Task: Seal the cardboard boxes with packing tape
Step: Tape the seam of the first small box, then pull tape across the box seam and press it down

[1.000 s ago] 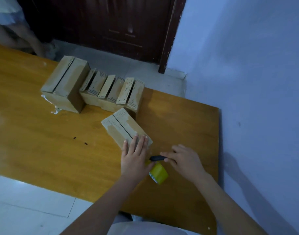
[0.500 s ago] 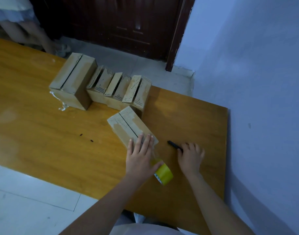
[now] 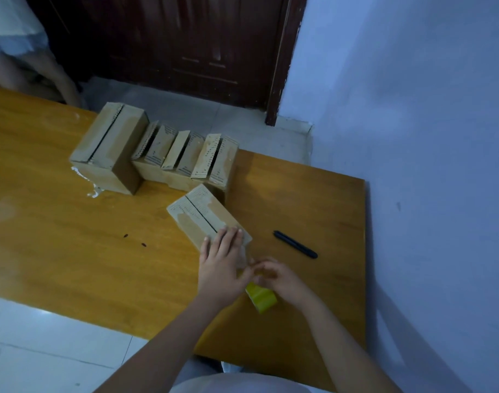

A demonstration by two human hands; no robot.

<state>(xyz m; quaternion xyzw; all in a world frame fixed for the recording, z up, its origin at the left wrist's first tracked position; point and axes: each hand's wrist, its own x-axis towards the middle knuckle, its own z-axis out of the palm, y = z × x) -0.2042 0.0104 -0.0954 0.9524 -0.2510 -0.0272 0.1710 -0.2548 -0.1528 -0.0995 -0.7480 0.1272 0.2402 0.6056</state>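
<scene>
Cardboard box (image 3: 207, 224) lies just below the middle of the frame, flaps closed with a dark seam running down its top, and the left hand (image 3: 224, 263) presses flat on its near end with straight fingers, apparently pinning a strip of tape there. The right hand (image 3: 279, 276) sits just beside it, fingers curled around the yellow tape roll (image 3: 261, 297), which rests on the surface (image 3: 72, 251) touching both hands; exactly how the fingertips meet the tape is hidden. By my reading, the step in hand is starting the seal on this box: the tape end is anchored and the roll has yet to be drawn along the seam. The next move calls for pulling the roll up-frame over the seam while the left hand holds the box steady, then cutting with the black pen-like cutter (image 3: 295, 244) lying apart to the right. Room up-frame is tight: the far end of the box nearly meets the row of open boxes (image 3: 186, 157), with a larger box (image 3: 109, 148) at upper left. The right edge of the surface is near the cutter; the near edge lies close below the roll.
</scene>
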